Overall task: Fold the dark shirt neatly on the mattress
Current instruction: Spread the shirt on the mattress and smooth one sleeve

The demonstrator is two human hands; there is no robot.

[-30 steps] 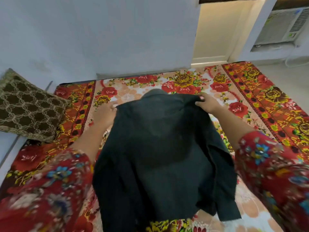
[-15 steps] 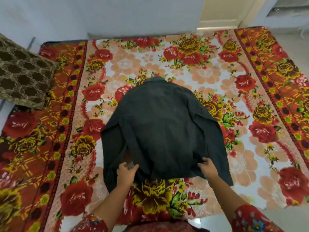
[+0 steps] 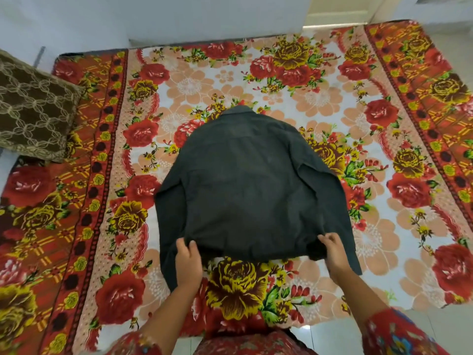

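The dark shirt (image 3: pixel 245 185) lies back-up in the middle of the mattress (image 3: pixel 320 103), which is covered by a red and yellow floral sheet. The collar points away from me and both sleeves hang down along its sides. My left hand (image 3: pixel 188 257) pinches the bottom hem at its left corner. My right hand (image 3: pixel 334 252) grips the hem at the right corner. Both hands hold the hem slightly raised off the sheet.
A brown patterned pillow (image 3: pixel 33 111) rests at the mattress's far left corner. A white wall (image 3: pixel 153 16) runs along the far edge, and pale floor tiles (image 3: pixel 332 336) show at the near edge by my knees.
A second ago both hands held the shirt up by its shoulders. They laid it flat on the sheet, then moved to the bottom hem and gripped it more firmly.
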